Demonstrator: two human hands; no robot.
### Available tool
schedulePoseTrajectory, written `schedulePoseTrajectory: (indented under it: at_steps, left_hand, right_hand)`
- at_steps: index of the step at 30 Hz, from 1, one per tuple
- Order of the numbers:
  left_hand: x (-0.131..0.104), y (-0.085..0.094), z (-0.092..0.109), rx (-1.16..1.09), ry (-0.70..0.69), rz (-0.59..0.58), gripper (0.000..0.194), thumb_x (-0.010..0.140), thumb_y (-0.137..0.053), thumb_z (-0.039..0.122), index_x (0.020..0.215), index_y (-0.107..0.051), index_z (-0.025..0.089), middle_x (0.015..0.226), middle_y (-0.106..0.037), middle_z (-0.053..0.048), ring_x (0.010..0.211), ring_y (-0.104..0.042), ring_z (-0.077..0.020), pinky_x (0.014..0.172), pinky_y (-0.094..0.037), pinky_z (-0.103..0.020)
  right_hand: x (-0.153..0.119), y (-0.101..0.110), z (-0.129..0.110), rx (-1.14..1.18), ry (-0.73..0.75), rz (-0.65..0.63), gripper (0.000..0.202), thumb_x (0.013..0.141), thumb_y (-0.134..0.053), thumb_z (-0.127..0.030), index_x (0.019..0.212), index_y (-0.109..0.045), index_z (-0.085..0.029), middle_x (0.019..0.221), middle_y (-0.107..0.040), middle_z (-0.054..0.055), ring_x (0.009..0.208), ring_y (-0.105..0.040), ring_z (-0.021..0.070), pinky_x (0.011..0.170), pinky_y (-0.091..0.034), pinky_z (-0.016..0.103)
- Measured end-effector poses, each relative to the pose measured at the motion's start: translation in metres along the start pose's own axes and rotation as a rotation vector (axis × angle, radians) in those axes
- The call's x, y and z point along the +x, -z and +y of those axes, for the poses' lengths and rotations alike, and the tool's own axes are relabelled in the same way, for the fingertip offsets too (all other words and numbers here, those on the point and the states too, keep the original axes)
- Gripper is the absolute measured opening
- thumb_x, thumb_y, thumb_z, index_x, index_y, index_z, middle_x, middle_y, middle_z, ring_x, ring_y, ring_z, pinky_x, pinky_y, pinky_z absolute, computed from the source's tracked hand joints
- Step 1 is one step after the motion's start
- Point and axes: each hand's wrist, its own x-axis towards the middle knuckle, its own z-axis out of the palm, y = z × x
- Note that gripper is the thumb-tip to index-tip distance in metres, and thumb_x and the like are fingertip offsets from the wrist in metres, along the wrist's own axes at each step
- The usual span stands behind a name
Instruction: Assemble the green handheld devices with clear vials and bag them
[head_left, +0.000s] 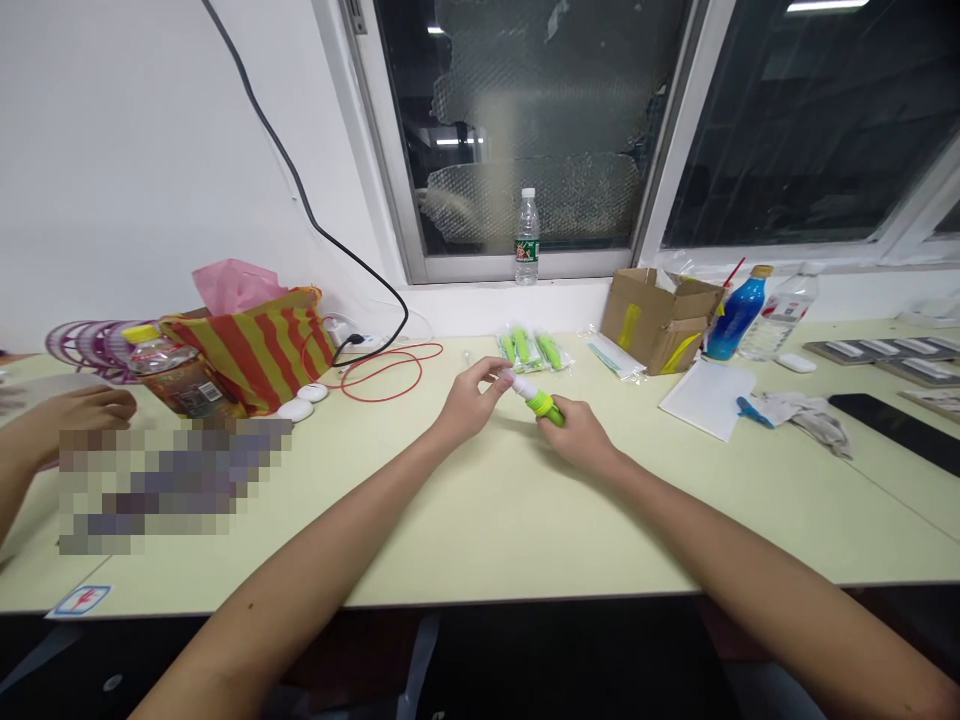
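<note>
Above the table, my right hand (577, 432) is closed around the green end of a short green-and-white tube-shaped item (538, 402), with a ridged yellow-green band at its middle. My left hand (474, 402) has its thumb and fingers pinched at the white tip of the same item. The item tilts, its white end pointing up and to the left. Its exact kind does not show. Just beyond my hands lie several similar green items (534, 348) in clear plastic bags.
A cardboard box (660, 318) stands back right, near a blue bottle (739, 318), white paper (709, 398) and a cloth (802, 412). On the left are a striped bag (259, 350), a drink bottle (180, 375), a red cable (382, 385) and another person's hand (82, 420).
</note>
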Motion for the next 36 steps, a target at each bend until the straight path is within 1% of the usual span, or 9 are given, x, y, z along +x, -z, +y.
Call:
schedulePoseTrajectory:
  at_steps: [7,11,14,17,20,25,29,32,36]
  left_hand:
    - [-0.014,-0.008,-0.004,-0.054,0.021,-0.109,0.028,0.092,-0.054,0.034,0.114,-0.068,0.023,0.118,-0.069,-0.006,0.111,-0.062,-0.0202,0.099,-0.045,-0.035]
    - [-0.016,-0.016,-0.013,-0.074,0.004,-0.131,0.044,0.093,-0.048,0.029,0.138,-0.052,0.027,0.141,-0.055,-0.007,0.131,-0.05,-0.0222,0.107,-0.039,-0.04]
    - [-0.013,-0.015,-0.03,0.036,-0.002,0.043,0.06,0.087,-0.053,0.023,0.145,-0.037,0.024,0.149,-0.044,-0.012,0.133,-0.046,-0.0236,0.108,-0.039,-0.043]
    - [-0.01,-0.003,-0.058,0.28,0.006,0.3,0.056,0.082,-0.053,0.015,0.137,-0.043,0.017,0.138,-0.048,-0.015,0.133,-0.041,-0.0264,0.114,-0.031,-0.047]
    - [-0.004,0.009,-0.086,0.371,0.078,0.395,0.06,0.078,-0.058,0.017,0.136,-0.04,0.017,0.139,-0.042,-0.018,0.136,-0.036,-0.0294,0.115,-0.028,-0.049]
    - [0.019,0.005,-0.113,0.275,0.179,0.354,0.074,0.075,-0.067,0.026,0.141,-0.034,0.021,0.141,-0.039,-0.018,0.129,-0.044,-0.0291,0.111,-0.034,-0.047]
    - [0.03,-0.003,-0.119,0.245,0.3,0.186,0.061,0.073,-0.066,0.02,0.13,-0.047,0.022,0.111,-0.062,-0.012,0.101,-0.061,-0.0269,0.095,-0.044,-0.046]
    - [0.024,-0.003,-0.114,0.144,0.337,0.135,0.055,0.071,-0.068,0.021,0.122,-0.048,0.025,0.09,-0.065,-0.003,0.083,-0.065,-0.0219,0.085,-0.047,-0.04]
    - [0.007,-0.006,-0.091,-0.225,0.417,0.26,0.057,0.072,-0.071,0.03,0.119,-0.039,0.024,0.085,-0.065,0.0,0.076,-0.067,-0.0166,0.082,-0.051,-0.036]
  right_hand:
    - [-0.002,-0.001,-0.002,-0.089,-0.011,0.002,0.017,0.076,-0.053,-0.029,0.066,-0.042,-0.021,0.061,-0.048,-0.003,0.058,-0.04,0.0124,0.053,-0.022,0.027]
    - [0.005,-0.007,-0.004,0.076,-0.072,0.06,0.021,0.074,-0.056,-0.031,0.063,-0.042,-0.02,0.057,-0.044,-0.004,0.055,-0.039,0.0115,0.051,-0.024,0.026]
    - [0.015,-0.017,-0.012,0.364,-0.182,0.114,0.022,0.073,-0.058,-0.034,0.062,-0.043,-0.021,0.053,-0.041,-0.005,0.05,-0.038,0.0108,0.048,-0.027,0.026]
    - [0.024,-0.029,-0.022,0.707,-0.307,0.071,0.017,0.073,-0.057,-0.036,0.07,-0.049,-0.021,0.052,-0.044,-0.006,0.041,-0.038,0.0112,0.042,-0.031,0.027]
    - [0.03,-0.035,-0.027,0.829,-0.3,0.051,0.017,0.071,-0.06,-0.035,0.075,-0.051,-0.021,0.053,-0.046,-0.006,0.038,-0.038,0.0112,0.039,-0.032,0.027]
    - [0.025,-0.028,-0.022,0.595,-0.15,0.029,0.02,0.076,-0.055,-0.039,0.071,-0.047,-0.021,0.053,-0.042,-0.006,0.045,-0.039,0.0116,0.046,-0.032,0.027]
    - [0.019,-0.018,-0.015,0.255,0.023,0.025,0.023,0.075,-0.057,-0.038,0.067,-0.045,-0.02,0.059,-0.043,-0.004,0.057,-0.039,0.0117,0.054,-0.029,0.026]
    - [0.018,-0.012,-0.012,0.114,0.052,-0.01,0.019,0.077,-0.054,-0.036,0.069,-0.048,-0.02,0.063,-0.046,-0.003,0.059,-0.039,0.012,0.055,-0.028,0.026]
    - [0.02,-0.004,-0.008,-0.061,-0.003,0.002,0.017,0.078,-0.053,-0.035,0.071,-0.049,-0.02,0.065,-0.05,-0.001,0.059,-0.041,0.0135,0.055,-0.026,0.027]
